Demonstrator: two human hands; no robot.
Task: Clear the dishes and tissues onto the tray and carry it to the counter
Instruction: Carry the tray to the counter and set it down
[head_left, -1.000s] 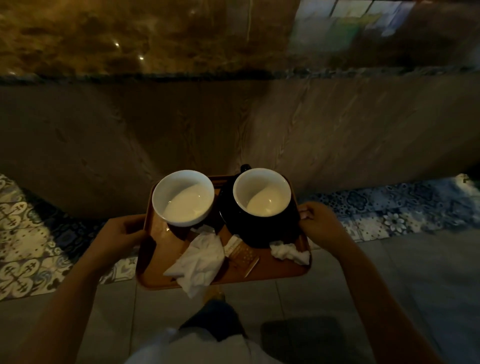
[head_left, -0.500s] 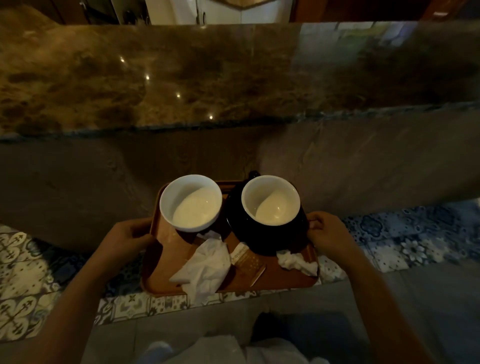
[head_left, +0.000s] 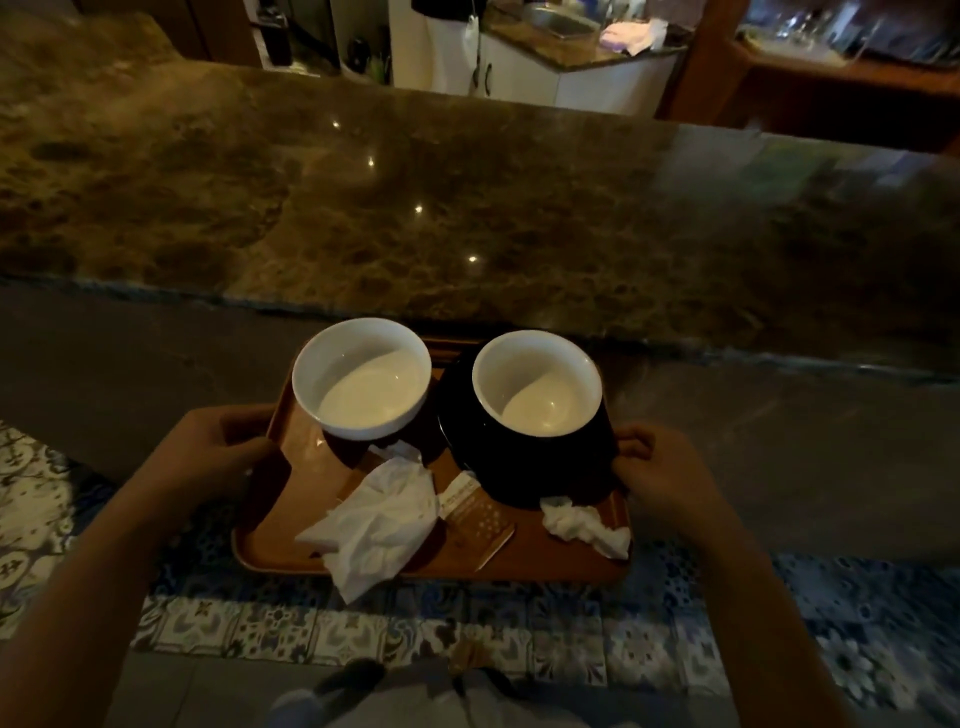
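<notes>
Both hands, left hand (head_left: 218, 457) and right hand (head_left: 660, 475), clamp the tray (head_left: 291, 530) rims; the desk (head_left: 467, 208) has drawn close (cups seemingly steady); set-down is next.

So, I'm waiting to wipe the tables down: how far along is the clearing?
Loading looks done: two cups and crumpled tissues are on the tray. Carrying is in hand: the left hand and right hand grip its side edges, held in the air just short of the counter. Left: setting it down on the countertop.
</notes>
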